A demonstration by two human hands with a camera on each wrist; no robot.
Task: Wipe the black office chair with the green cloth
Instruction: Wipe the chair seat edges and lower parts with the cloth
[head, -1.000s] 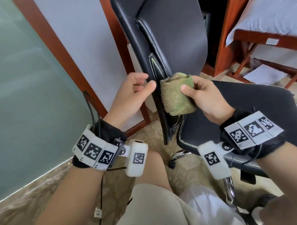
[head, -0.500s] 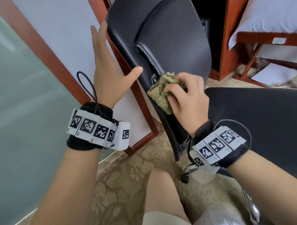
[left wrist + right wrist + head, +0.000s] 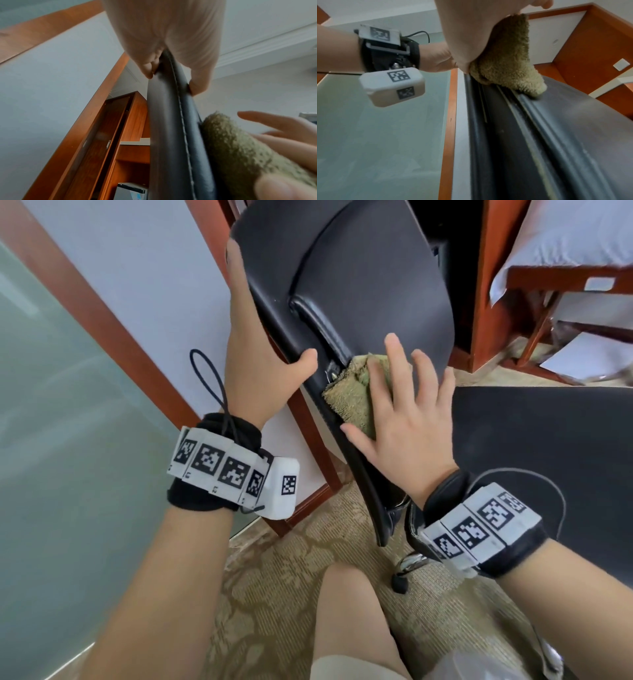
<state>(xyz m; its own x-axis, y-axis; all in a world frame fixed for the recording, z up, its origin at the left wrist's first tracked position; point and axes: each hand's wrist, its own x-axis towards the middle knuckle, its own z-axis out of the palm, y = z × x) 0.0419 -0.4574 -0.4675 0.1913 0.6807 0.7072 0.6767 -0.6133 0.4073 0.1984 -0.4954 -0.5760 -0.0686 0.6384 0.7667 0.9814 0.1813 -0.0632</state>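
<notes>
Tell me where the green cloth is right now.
In the head view, the green terry cloth lies flat against the black office chair's backrest, pressed under the right hand, just right of the left hand that holds the backrest's edge.

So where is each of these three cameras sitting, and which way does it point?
Head: worn on the head, looking down at the black office chair; left hand, right hand, both forearms and a knee show.
Left wrist: looks up the chair's edge; left fingers grip it.
Right wrist: looks along the chair back; palm and left wristband show.
All three share the green cloth.
</notes>
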